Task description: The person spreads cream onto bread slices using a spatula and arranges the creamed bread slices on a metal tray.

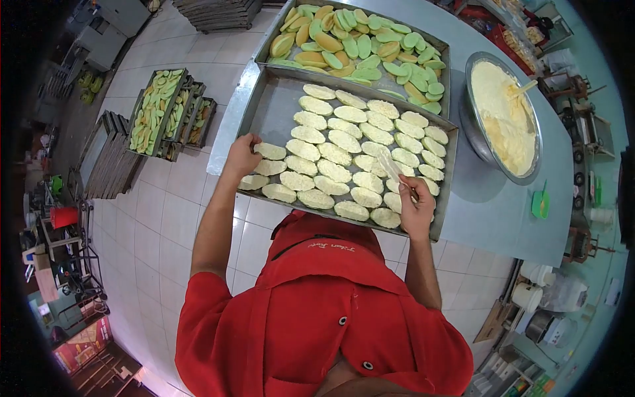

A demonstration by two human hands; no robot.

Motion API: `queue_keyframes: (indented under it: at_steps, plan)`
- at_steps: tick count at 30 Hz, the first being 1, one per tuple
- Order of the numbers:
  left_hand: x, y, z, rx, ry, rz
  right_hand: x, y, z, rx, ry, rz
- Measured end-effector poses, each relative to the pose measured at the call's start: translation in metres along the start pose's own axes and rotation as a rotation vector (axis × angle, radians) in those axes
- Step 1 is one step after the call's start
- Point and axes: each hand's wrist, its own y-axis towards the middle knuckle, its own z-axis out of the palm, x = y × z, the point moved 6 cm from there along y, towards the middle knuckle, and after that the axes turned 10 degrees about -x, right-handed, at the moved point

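A metal tray (271, 99) at the table's near edge holds rows of oval bread slices (334, 153) with a pale, grainy coating. My left hand (245, 157) reaches over the tray's left side, its thumb and fingers closed at the end of a coated bread slice (271, 151). Above the right part of the tray, my right hand (417, 202) grips a pale, flat spreader (388, 163), whose tip points away from me over the slices. Some slices are partly hidden behind this hand and the spreader.
A second tray (444, 73) behind holds green and tan bread slices (364, 46). To the right stands a big metal bowl (468, 116) of creamy yellow mixture (499, 112), with a green cup (540, 205) nearby. Stacked trays of slices (155, 109) stand on the floor at left.
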Motion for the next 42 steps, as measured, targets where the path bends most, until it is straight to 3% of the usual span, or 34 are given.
queue_keyframes:
  at_steps: [4,10,14,15,17,23,26,29,31,35,37,38,40,42]
  plan:
    - [-0.006,-0.004,-0.002,-0.035,0.047,0.097,-0.003,0.006,-0.009,-0.006,-0.001,-0.02]
    - [-0.018,-0.004,-0.011,-0.013,-0.056,-0.005,-0.016,0.02,-0.031,-0.064,0.032,-0.019]
    - [-0.07,0.023,-0.024,-0.118,0.279,0.231,-0.031,0.029,-0.055,-0.081,0.032,0.096]
    - [-0.095,0.035,-0.023,-0.105,0.286,0.203,-0.041,0.029,-0.06,-0.077,0.091,0.15]
    - [-0.139,0.061,-0.009,-0.21,0.151,0.399,-0.053,0.031,-0.069,-0.08,0.15,0.214]
    - [-0.245,0.155,0.088,-0.017,0.351,0.471,-0.065,0.035,-0.096,-0.057,0.346,0.254]
    - [-0.254,0.199,0.147,-0.009,0.315,0.56,-0.075,0.033,-0.116,-0.062,0.339,0.307]
    - [-0.27,0.212,0.183,0.042,0.524,0.562,-0.087,0.027,-0.138,-0.108,0.322,0.339]
    - [-0.27,0.218,0.197,0.094,0.673,0.55,-0.096,0.025,-0.151,-0.131,0.252,0.337]
    - [-0.254,0.227,0.21,0.169,0.663,0.527,-0.099,0.025,-0.16,-0.157,0.244,0.348]
    - [-0.267,0.216,0.193,0.042,0.228,0.646,-0.096,0.027,-0.156,-0.143,0.263,0.343]
    - [-0.264,0.212,0.193,0.034,0.23,0.642,-0.095,0.028,-0.152,-0.135,0.265,0.338]
    - [-0.246,0.208,0.191,0.098,-0.593,0.282,-0.095,0.029,-0.139,-0.091,0.304,0.371]
    - [-0.279,0.14,0.163,0.105,-0.65,0.191,-0.092,0.033,-0.12,-0.057,0.337,0.347]
